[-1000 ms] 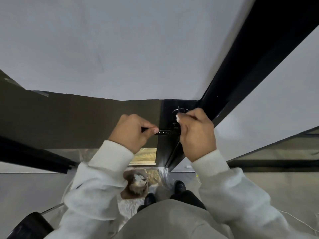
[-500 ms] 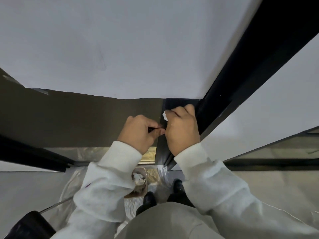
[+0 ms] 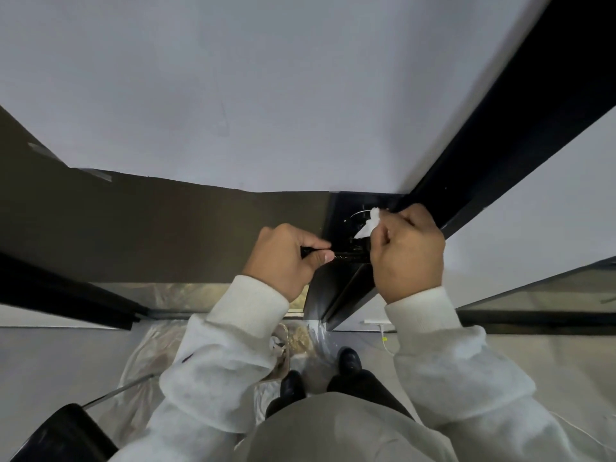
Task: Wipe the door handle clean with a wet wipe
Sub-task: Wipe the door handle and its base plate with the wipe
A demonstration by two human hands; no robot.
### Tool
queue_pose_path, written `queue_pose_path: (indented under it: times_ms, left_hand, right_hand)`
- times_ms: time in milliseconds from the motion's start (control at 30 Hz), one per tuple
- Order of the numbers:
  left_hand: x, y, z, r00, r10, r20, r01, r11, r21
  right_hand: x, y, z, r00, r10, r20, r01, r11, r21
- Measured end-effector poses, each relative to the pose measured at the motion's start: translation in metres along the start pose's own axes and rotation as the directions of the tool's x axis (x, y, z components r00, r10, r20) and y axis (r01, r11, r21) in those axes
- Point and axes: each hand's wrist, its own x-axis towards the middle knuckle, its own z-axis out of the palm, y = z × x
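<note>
The white wall (image 3: 233, 95) fills the upper part of the view, and a brown door panel (image 3: 150, 228) lies below it. A black door frame (image 3: 500, 128) runs diagonally from the top right down to the middle. On the grey floor (image 3: 50, 361) there is a clear plastic sheet (image 3: 146, 355), and the two black shoes (image 3: 348, 360) of the person stand near it.

The left hand (image 3: 283, 261) has its grip closed around the free end of the black door handle (image 3: 350, 256), with the thumb lying along the bar. The right hand (image 3: 406, 251) is just beside it, at the base of the handle. Its curled fingers pinch a white wet wipe (image 3: 368, 225), which sticks out to the left and touches the black lock plate (image 3: 343, 211) above the handle.
</note>
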Motion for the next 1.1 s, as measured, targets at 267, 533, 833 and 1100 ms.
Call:
queue_pose_path:
  times_ms: [267,533,833,1100]
  left_hand:
    - [0.006,0.003,-0.003,0.999,0.0,0.047,-0.002,0.999,0.037]
    - [-0.002,0.007,-0.001,0.998,0.058,0.025,-0.059,0.997,0.053]
    - [-0.008,0.004,0.005,1.0,-0.009,-0.027,0.01,1.0,0.025]
    - [-0.009,0.015,0.001,0.997,0.039,0.072,-0.055,0.967,0.247]
  right_hand:
    - [0.003,0.003,0.007,0.979,-0.196,0.06,0.19,0.978,0.089]
    - [0.006,-0.018,0.028,0.914,-0.213,0.345,0.229,0.973,-0.004]
    - [-0.047,0.004,-0.03,0.937,0.337,0.089,-0.327,0.762,0.559]
    - [-0.075,0.002,0.0,0.444,0.697,0.563,-0.658,-0.173,0.733]
